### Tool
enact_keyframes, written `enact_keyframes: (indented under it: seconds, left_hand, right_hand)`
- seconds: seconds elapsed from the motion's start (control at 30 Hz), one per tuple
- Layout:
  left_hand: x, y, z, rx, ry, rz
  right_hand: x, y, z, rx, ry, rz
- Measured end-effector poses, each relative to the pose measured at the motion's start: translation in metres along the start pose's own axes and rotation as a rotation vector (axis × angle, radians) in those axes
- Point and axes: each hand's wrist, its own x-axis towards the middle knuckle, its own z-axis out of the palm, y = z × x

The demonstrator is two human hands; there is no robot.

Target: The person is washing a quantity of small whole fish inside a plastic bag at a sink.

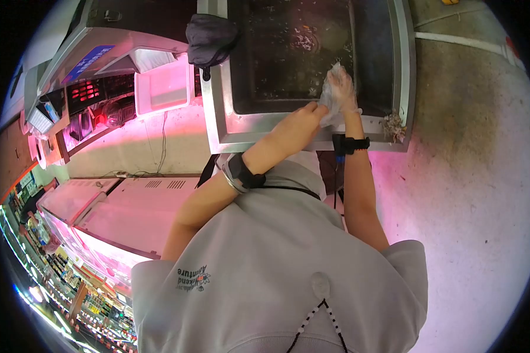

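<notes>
A thin clear plastic glove [330,97] hangs over the front part of a metal basin [405,76]. My left hand [305,122] pinches the glove's loose plastic near the cuff. Inside the glove is my right hand [343,91], its fingers stretched away from me and holding nothing that I can see. Both hands are close together at the basin's near rim. Dark liquid [277,65] with small pale bits fills the basin. The glove partly blurs my right fingers.
A black cloth-like bundle [211,41] lies on the basin's left rim. To the left is a white tray [164,88]. A pale clump [394,127] sits on the near right corner. White cabinets [135,206] stand lower left; a white pipe [459,40] runs at upper right.
</notes>
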Motion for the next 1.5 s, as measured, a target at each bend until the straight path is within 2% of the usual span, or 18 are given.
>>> enact_keyframes:
  seconds: [0.07, 0.2, 0.27, 0.4, 0.47, 0.6, 0.67, 0.9, 1.1, 1.3, 1.37, 1.5]
  left_hand:
    - [0.0, 0.001, -0.001, -0.009, -0.012, -0.013]
    - [0.002, -0.004, 0.001, -0.003, 0.005, -0.025]
    - [0.0, -0.005, 0.0, -0.013, 0.021, 0.0]
    - [0.001, -0.008, 0.002, -0.007, 0.07, 0.035]
    - [0.001, -0.007, 0.001, -0.022, 0.016, -0.007]
    - [0.0, -0.007, 0.001, -0.026, 0.018, -0.016]
    - [-0.001, -0.006, -0.001, -0.021, 0.014, -0.009]
    - [-0.001, -0.008, 0.0, -0.018, 0.004, -0.015]
    - [0.0, -0.009, 0.003, -0.011, -0.003, -0.016]
    - [-0.001, -0.008, 0.002, -0.015, 0.001, 0.007]
    - [-0.001, -0.008, 0.002, -0.021, 0.007, 0.023]
    - [0.0, -0.01, 0.002, -0.02, 0.004, 0.015]
  right_hand:
    - [0.001, -0.002, -0.003, 0.017, -0.053, 0.004]
    - [0.001, -0.012, -0.009, 0.144, 0.009, -0.017]
    - [-0.004, -0.022, -0.013, -0.074, 0.116, 0.027]
    - [-0.001, -0.011, -0.012, -0.068, 0.116, -0.002]
    - [-0.001, 0.0, -0.007, -0.109, 0.15, -0.097]
    - [-0.001, 0.003, -0.006, -0.106, 0.151, -0.125]
    - [0.001, -0.001, -0.009, -0.026, 0.078, -0.017]
    - [-0.003, -0.002, -0.009, -0.118, 0.095, -0.073]
    - [-0.006, 0.003, -0.008, -0.027, 0.07, 0.048]
    - [-0.005, 0.033, -0.002, -0.102, 0.031, -0.084]
    - [-0.007, 0.036, -0.001, -0.14, 0.106, -0.24]
    - [-0.01, 0.035, -0.004, -0.211, 0.093, -0.228]
